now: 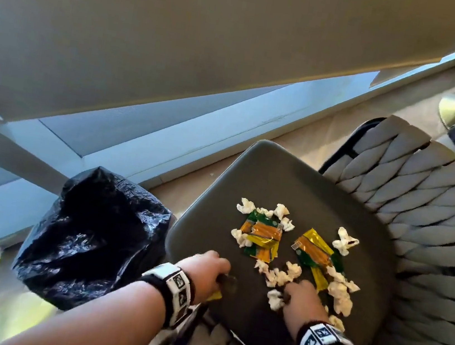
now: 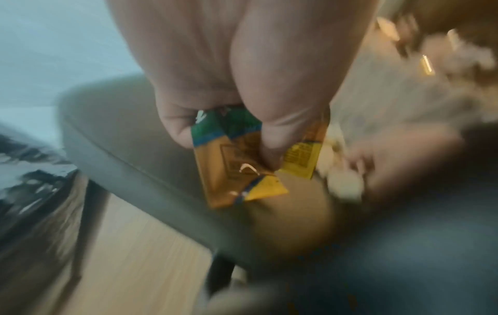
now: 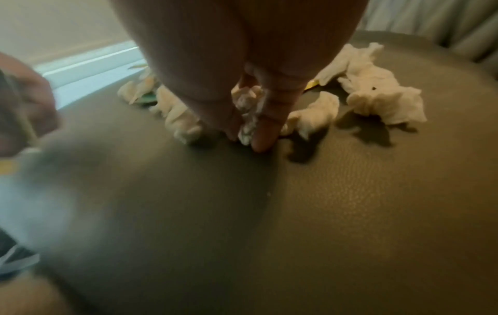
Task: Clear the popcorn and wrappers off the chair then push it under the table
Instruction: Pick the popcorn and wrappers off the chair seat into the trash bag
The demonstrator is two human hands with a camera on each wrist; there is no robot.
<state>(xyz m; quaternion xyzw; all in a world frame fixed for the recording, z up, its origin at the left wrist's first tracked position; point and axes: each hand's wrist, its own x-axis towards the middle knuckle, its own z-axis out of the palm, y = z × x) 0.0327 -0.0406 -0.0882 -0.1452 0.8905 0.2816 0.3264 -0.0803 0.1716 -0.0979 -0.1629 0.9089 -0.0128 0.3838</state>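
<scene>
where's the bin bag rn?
Head view, lower left: the black bin bag sits on the floor just left of the chair seat, beside the left hand, which holds a wrapper.

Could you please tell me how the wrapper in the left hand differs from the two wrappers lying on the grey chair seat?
The held yellow-and-green foil wrapper is pinched by the left hand above the grey seat; the two seat wrappers lie untouched among white popcorn pieces. All share the same colours.

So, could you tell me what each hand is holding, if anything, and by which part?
The left hand pinches a wrapper at its green end. The right hand pinches a popcorn piece between its fingertips, on the seat.
</scene>
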